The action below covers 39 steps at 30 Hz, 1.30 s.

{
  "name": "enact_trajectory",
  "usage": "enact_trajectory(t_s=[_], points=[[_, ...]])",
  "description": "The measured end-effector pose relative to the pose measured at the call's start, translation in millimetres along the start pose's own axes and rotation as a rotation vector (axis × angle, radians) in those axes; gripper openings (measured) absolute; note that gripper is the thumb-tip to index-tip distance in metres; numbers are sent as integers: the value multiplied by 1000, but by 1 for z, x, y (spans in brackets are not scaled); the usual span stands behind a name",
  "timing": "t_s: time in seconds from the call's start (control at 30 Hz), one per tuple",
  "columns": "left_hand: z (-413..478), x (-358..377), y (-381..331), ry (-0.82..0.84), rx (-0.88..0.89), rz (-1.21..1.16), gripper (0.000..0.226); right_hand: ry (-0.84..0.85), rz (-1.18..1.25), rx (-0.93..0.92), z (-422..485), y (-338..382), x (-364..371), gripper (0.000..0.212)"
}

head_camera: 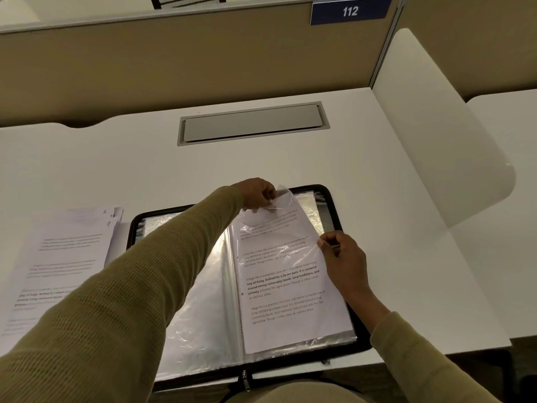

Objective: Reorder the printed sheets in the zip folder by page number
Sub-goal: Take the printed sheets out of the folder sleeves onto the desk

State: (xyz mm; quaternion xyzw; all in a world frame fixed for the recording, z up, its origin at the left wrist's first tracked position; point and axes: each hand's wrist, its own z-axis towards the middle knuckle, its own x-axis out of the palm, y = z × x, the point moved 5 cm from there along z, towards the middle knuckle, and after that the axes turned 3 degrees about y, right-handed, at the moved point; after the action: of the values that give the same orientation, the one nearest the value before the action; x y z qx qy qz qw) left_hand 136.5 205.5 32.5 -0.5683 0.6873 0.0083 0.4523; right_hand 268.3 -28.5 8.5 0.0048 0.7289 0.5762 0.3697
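So the white printed sheet (290,286) sits in the right half of the open black zip folder (334,196), long axis pointing away from the person. Left hand (258,196) pinches its far top edge, and right hand (343,257) pinches its right edge.

Black zip-around folder (333,207), open flat; white printed sheet (290,286) tilted in right clear plastic sleeve (286,196); loose printed-sheet stack (58,257) alongside, left.

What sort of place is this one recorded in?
Probably a study carrel or shared-office booth: a white desk fenced by a tan back partition and a side divider, a blue number plate reading 112 on the partition, and a cable hatch set into the desktop.
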Motion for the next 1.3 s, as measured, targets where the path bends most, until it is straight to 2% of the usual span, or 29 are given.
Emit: enact_trajectory(t_s=[0.07,0.13,0.23,0.47,0.77,0.93,1.1,1.3], points=[[1,1,-2,-29,-9,91,19,7,43,18,-1,0,0,3],[0,-8,-5,-208,31,119,17,44,74,72,-3,-1,0,9],[-5,-25,-7,-465,55,17,13,131,14,140,-5,-7,4,16],[-14,-54,-11,-602,70,-162,6,164,-115,186,-9,-20,7,17],[-57,-125,-20,-1053,117,-283,10,190,-105,250,-16,-30,8,6],[-90,-158,-16,-1168,172,-349,10,201,-149,243,-18,-28,7,9],[-130,-176,-15,-1245,217,-276,10,192,-172,259,-19,-26,8,11],[-175,-187,-10,-1263,226,-166,11,172,-185,286,-22,-19,8,16]])
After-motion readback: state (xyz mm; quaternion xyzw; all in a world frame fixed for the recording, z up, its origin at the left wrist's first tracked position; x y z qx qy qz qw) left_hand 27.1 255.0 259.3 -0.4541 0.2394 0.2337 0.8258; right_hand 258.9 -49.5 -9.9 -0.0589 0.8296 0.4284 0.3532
